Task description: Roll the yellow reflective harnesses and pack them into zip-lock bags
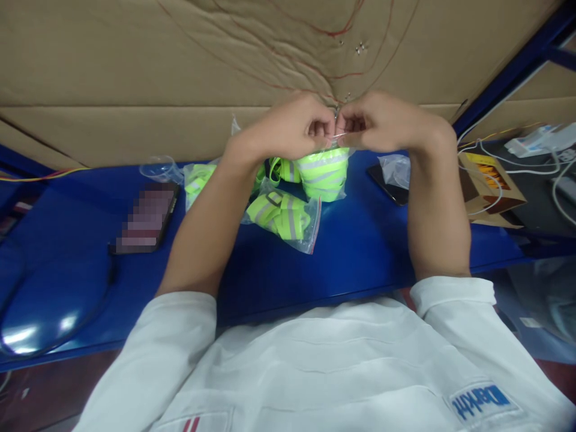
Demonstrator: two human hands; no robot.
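Observation:
My left hand (292, 127) and my right hand (378, 122) meet above the blue table (360, 246), fingers pinched on the top edge of a clear plastic bag (324, 173). That bag hangs below them and holds a folded neon-green reflective band. A second bagged neon-green band (283, 217) lies flat on the table just in front of it. More loose green bands (198, 180) rest to the left, partly behind my left forearm.
A phone (146, 219) with a cable lies at left on the table. Another dark phone (387, 185) and an empty clear bag (396, 168) sit right of the bags. A cardboard wall (180, 72) rises behind. A small open carton (488, 186) and white cables stand at far right.

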